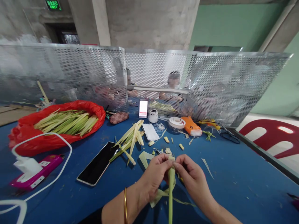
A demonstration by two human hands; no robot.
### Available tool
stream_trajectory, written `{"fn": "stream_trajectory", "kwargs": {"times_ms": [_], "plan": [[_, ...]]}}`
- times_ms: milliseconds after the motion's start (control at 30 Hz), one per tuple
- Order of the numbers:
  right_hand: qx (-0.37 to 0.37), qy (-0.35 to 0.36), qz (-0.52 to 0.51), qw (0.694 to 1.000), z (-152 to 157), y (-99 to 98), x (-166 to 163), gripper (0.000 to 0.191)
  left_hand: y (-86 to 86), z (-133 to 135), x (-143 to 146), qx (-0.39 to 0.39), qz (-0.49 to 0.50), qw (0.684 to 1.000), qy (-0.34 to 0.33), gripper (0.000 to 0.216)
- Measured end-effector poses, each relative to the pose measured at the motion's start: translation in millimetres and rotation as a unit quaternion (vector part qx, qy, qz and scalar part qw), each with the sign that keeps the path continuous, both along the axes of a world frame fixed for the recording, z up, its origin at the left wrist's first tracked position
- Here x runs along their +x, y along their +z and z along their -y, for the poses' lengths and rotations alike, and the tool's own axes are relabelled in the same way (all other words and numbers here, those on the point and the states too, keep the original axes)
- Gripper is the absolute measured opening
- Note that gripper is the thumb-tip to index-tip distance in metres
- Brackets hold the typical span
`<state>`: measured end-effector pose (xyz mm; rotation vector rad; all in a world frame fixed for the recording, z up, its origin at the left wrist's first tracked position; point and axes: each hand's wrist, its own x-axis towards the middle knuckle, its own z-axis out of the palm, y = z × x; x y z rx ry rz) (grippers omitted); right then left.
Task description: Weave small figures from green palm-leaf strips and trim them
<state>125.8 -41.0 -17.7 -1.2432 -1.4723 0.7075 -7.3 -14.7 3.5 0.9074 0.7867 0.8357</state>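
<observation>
Both hands meet over the counter (233, 174), well in from its right edge. The left hand (156, 174), a gold bangle (125, 205) behind its wrist, pinches the top of a pale green stalk (171, 193) between thumb and fingers. The right hand (192, 174) pinches the same end from the other side, the thumbs close together. The stalk hangs from the fingertips and runs down out of view, toward the counter's near side. Loose husk (157, 197) spreads below the hands.

Just beyond them lie scraps (166, 139) and a white sheet (150, 132), with a bunch of strips (130, 138) to the left, its lower ends touching a dark phone (98, 165). Toward the left edge, a red bag (98, 112) holds many green leaves (67, 121). Nearer on that side is a purple power strip (46, 173) with a white charger (28, 166) plugged in and a cable (70, 148) looping from it.

Along the far edge stands a perforated screen (149, 65). Before it, left to right, are a checked case (119, 118), a lit phone (143, 108) propped upright, a white spool (153, 117), a tape roll (177, 123) and an orange pack (190, 126). Beyond the screen, people (173, 84) sit.
</observation>
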Motion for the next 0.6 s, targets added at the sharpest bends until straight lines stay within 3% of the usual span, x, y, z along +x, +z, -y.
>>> {"fn": "stream_trajectory", "kwargs": {"times_ms": [167,300,467,600], "plan": [[0.133,-0.013,0.128,0.983,-1.8,-4.9,3.8,0.016,-2.7,-0.1,0.4,-0.008,0.003,1.0,0.007,0.031],[0.182,0.037,0.166,0.968,3.6,-2.5,3.7,0.016,-6.0,-3.6,-0.4,-0.017,0.005,1.0,0.025,0.032],[0.149,0.098,0.105,0.978,14.7,3.2,2.0,0.015,-8.5,-8.9,-1.4,0.006,0.029,0.997,0.065,0.034],[0.12,0.088,-0.021,0.989,16.0,8.1,0.3,0.019,-7.5,-8.9,-1.0,0.03,0.03,0.995,0.092,0.033]]}}
